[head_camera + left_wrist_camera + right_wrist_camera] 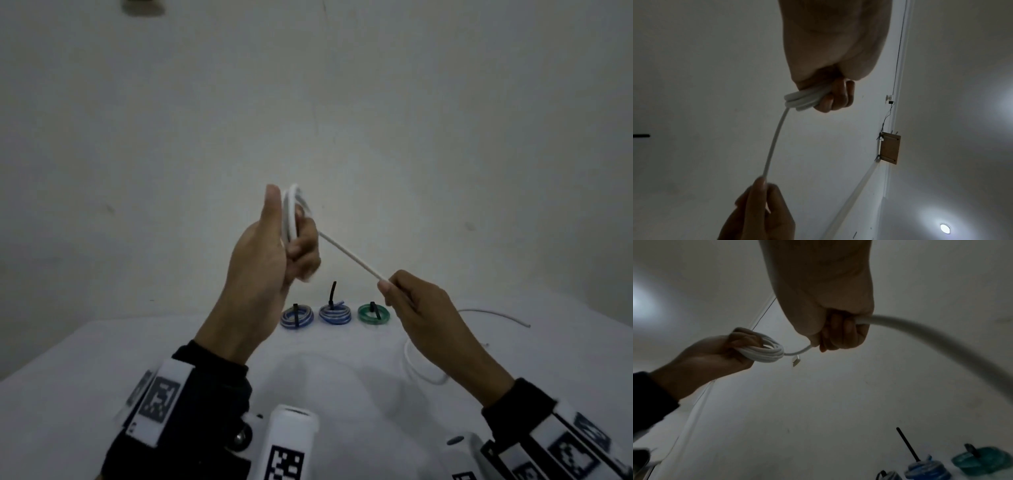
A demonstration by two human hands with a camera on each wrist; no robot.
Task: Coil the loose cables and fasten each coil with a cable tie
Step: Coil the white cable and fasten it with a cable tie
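Note:
My left hand is raised above the table and grips several loops of a white cable, thumb upright beside the coil. A straight run of the cable slopes down to my right hand, which pinches it between thumb and fingers. The rest of the white cable trails loose over the table to a free end. In the right wrist view a connector hangs below the coil. In the left wrist view the coil sits under my curled fingers.
Three tied coils stand in a row at the back of the white table: two blue-and-white ones and a green one, each with a black tie. A plain wall rises behind. A wooden shelf hangs on the wall.

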